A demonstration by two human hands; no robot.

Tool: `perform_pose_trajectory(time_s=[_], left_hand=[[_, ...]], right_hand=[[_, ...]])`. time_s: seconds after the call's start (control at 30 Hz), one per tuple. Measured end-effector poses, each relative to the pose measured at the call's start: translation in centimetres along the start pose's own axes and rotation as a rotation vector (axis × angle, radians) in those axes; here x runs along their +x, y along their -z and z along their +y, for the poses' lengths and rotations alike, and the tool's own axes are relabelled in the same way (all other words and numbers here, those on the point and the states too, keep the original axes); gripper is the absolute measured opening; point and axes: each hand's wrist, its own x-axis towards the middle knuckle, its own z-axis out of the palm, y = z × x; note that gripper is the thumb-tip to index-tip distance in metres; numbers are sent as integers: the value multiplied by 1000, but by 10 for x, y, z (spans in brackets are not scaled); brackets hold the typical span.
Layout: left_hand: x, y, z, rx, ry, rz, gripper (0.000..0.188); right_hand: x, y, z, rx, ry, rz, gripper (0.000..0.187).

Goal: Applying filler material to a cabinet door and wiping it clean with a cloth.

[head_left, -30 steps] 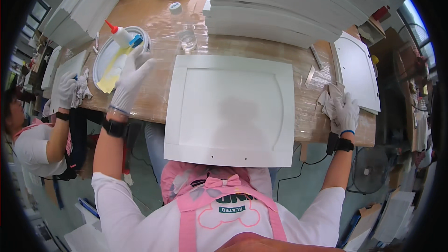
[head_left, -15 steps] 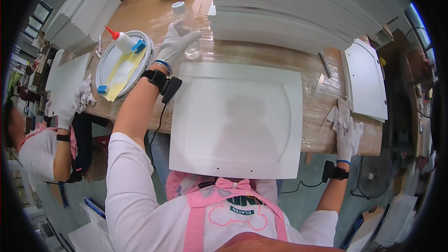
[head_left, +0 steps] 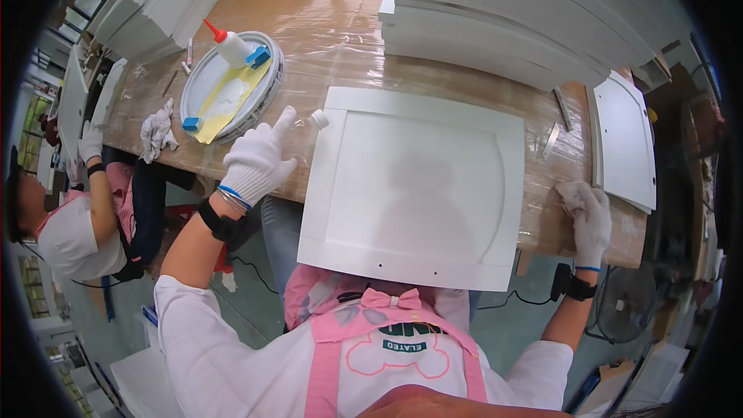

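A white panel door (head_left: 422,178) with a raised frame lies in front of me, its near end overhanging the table edge. In my gloved left hand (head_left: 259,159) is a clear bottle with a white cap (head_left: 319,118), tilted toward the panel's left edge. Its see-through body is hard to make out between my thumb and forefinger. At the table's right side, my gloved right hand (head_left: 591,226) is closed on a crumpled white cloth (head_left: 574,195).
A round tub (head_left: 271,97) carries a red-tipped glue bottle (head_left: 232,49), yellow paper and blue blocks. Tall stacks of white panels (head_left: 511,15) stand behind. Another cloth (head_left: 159,133) lies at left, near a co-worker (head_left: 85,224). White panels (head_left: 625,143) lie at right.
My left hand has brought the bottle from beyond the panel toward me and tilted it. My right hand stays with the cloth. At left, the co-worker's hands have shifted.
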Motion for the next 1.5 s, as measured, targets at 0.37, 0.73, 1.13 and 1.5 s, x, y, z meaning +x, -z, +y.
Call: perform_pose_trajectory(time_s=[0.37, 0.73, 1.13, 1.5], left_hand=[[29, -7, 5, 324, -94, 64, 54], [24, 1, 10, 342, -82, 65, 51], [50, 10, 56, 426, -216, 94, 53], [88, 16, 173, 263, -548, 187, 44]], right_hand=[[-9, -32, -31, -199, -103, 103, 33], [-8, -31, -33, -188, -118, 118, 32], [-5, -27, -36, -177, -54, 195, 29], [-4, -22, -35, -224, -65, 203, 24]])
